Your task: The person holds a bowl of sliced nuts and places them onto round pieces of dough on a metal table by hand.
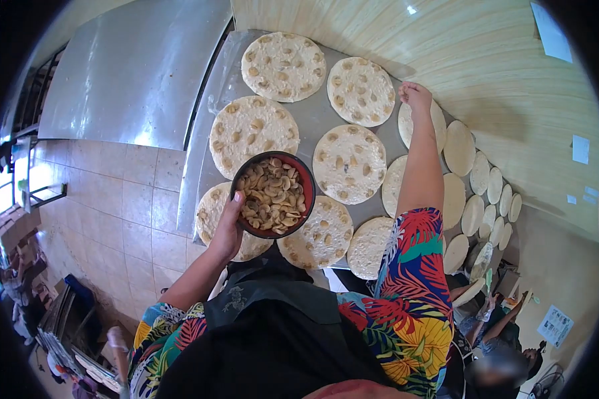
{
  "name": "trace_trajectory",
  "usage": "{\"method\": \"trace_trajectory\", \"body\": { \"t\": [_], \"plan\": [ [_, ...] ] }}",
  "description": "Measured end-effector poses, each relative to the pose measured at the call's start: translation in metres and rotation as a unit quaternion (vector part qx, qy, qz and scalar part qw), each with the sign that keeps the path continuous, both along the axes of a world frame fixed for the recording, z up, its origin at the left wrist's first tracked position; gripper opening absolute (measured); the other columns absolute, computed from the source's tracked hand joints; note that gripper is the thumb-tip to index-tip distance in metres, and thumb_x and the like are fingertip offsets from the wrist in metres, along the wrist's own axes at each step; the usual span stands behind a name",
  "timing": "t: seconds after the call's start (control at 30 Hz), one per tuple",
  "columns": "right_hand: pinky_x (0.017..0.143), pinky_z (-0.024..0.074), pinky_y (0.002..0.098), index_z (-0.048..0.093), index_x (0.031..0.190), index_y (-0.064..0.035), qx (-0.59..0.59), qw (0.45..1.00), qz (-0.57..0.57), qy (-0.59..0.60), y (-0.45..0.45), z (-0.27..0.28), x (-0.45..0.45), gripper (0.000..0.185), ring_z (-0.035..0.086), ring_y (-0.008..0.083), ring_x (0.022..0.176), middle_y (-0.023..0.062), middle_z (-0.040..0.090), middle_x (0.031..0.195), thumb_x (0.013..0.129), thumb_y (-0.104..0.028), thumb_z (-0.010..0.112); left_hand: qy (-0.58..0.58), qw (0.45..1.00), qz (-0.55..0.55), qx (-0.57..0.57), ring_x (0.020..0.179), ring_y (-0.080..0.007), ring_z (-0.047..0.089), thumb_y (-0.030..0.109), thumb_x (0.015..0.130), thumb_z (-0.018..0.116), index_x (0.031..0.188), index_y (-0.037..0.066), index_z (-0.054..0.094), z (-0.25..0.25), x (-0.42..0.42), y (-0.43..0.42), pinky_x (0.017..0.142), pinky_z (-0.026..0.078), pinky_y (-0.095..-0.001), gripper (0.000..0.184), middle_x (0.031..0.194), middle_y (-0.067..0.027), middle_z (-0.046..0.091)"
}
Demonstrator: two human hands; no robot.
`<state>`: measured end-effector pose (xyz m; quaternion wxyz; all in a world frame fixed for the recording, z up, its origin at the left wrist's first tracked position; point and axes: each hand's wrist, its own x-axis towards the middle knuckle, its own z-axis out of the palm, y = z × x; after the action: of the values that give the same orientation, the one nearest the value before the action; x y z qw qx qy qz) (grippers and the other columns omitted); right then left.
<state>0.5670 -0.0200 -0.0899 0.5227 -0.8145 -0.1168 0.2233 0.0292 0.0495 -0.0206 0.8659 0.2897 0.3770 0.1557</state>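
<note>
Head view, left hand (227, 227): near, we clasp the bowl (307, 186), thumb over rim.
Right hand (414, 96): stretched far right by dough round (406, 125), fingers curled; contents, we cannot tell.

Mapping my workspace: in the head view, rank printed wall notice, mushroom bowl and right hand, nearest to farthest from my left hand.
1. Mushroom bowl: in the left hand.
2. Right hand: upper right, beyond the bowl.
3. Printed wall notice: lower right.
</note>
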Motion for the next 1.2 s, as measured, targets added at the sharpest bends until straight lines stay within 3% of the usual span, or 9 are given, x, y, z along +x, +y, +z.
{"method": "trace_trajectory", "body": {
  "t": [0.27,0.37,0.43,0.57,0.73,1.03,1.13,1.17,1.2],
  "plan": [
    [0.055,0.0485,0.0240,0.067,0.094,-0.0021,-0.086,0.991,0.054,-0.086,0.033,0.003,-0.002,0.014,0.061,0.0105,0.065,0.0048,0.067,0.080,0.081,-0.002,0.061,0.004,1.000,-0.006,-0.012,0.124,-0.0205,0.042,0.048,0.093,0.048,0.135,0.000,0.035,-0.007,-0.002,-0.001,0.106,0.029,-0.0346,0.065,0.134,-0.0130,0.045],
    [0.060,0.0498,0.0265,0.069,0.091,-0.0036,-0.106,0.983,0.095,-0.115,0.041,-0.005,0.003,0.015,0.063,0.0122,0.068,0.0064,0.068,0.081,0.077,-0.003,0.065,0.007,1.000,-0.006,-0.016,0.125,-0.0207,0.041,0.048,0.093,0.048,0.136,0.000,0.033,-0.008,-0.002,-0.003,0.107,0.029,-0.0344,0.066,0.135,-0.0134,0.044],
    [0.065,0.0504,0.0286,0.069,0.091,-0.0035,-0.152,0.956,0.135,-0.214,0.044,-0.010,0.008,0.019,0.065,0.0160,0.071,0.0080,0.069,0.081,0.072,-0.005,0.068,0.005,1.000,0.000,-0.015,0.125,-0.0207,0.041,0.048,0.093,0.047,0.136,0.000,0.033,-0.009,-0.002,-0.003,0.106,0.028,-0.0343,0.066,0.135,-0.0136,0.043],
    [0.070,0.0507,0.0311,0.069,0.090,-0.0056,-0.221,0.927,0.135,-0.271,0.047,-0.005,0.000,0.021,0.066,0.0202,0.076,0.0084,0.069,0.082,0.070,-0.007,0.069,0.017,1.000,0.005,-0.014,0.125,-0.0206,0.040,0.048,0.093,0.047,0.136,0.000,0.033,-0.012,-0.003,-0.003,0.107,0.028,-0.0342,0.065,0.135,-0.0130,0.043],
    [0.073,0.0509,0.0360,0.069,0.086,-0.0098,-0.271,0.889,0.113,-0.351,0.048,-0.010,0.001,0.013,0.065,0.0240,0.086,0.0074,0.068,0.091,0.073,-0.011,0.068,0.009,1.000,0.008,-0.011,0.125,-0.0205,0.041,0.048,0.093,0.048,0.136,0.000,0.034,-0.008,-0.001,-0.001,0.107,0.028,-0.0346,0.066,0.135,-0.0121,0.044],
    [0.074,0.0505,0.0405,0.068,0.091,-0.0163,-0.312,0.863,0.126,-0.378,0.043,-0.008,-0.018,0.014,0.063,0.0303,0.085,0.0122,0.065,0.088,0.083,-0.019,0.057,0.006,1.000,0.019,-0.018,0.126,-0.0206,0.041,0.045,0.094,0.047,0.136,0.000,0.035,-0.006,-0.001,-0.003,0.107,0.029,-0.0347,0.063,0.135,-0.0125,0.045],
    [0.072,0.0503,0.0400,0.068,0.092,-0.0135,-0.248,0.848,0.085,-0.461,0.039,0.010,-0.040,0.013,0.063,0.0306,0.081,0.0123,0.065,0.088,0.083,-0.016,0.058,0.007,1.000,0.023,-0.015,0.125,-0.0210,0.042,0.046,0.095,0.045,0.135,0.000,0.037,0.004,0.002,-0.003,0.107,0.029,-0.0346,0.062,0.135,-0.0125,0.046],
    [0.072,0.0503,0.0400,0.068,0.092,-0.0135,-0.245,0.852,0.090,-0.453,0.035,0.020,-0.052,0.013,0.063,0.0306,0.081,0.0123,0.065,0.088,0.083,-0.016,0.058,0.017,0.999,0.026,-0.014,0.125,-0.0210,0.042,0.046,0.095,0.045,0.135,0.000,0.037,0.005,0.003,-0.004,0.107,0.029,-0.0346,0.062,0.135,-0.0125,0.046],
    [0.069,0.0499,0.0375,0.068,0.092,-0.0112,-0.156,0.884,0.102,-0.428,0.029,0.034,-0.070,0.013,0.062,0.0283,0.077,0.0114,0.065,0.087,0.084,-0.015,0.059,0.004,1.000,0.020,-0.010,0.124,-0.0208,0.043,0.046,0.094,0.045,0.134,0.000,0.038,0.006,0.002,-0.003,0.107,0.030,-0.0348,0.062,0.133,-0.0123,0.047]
  ]
}}
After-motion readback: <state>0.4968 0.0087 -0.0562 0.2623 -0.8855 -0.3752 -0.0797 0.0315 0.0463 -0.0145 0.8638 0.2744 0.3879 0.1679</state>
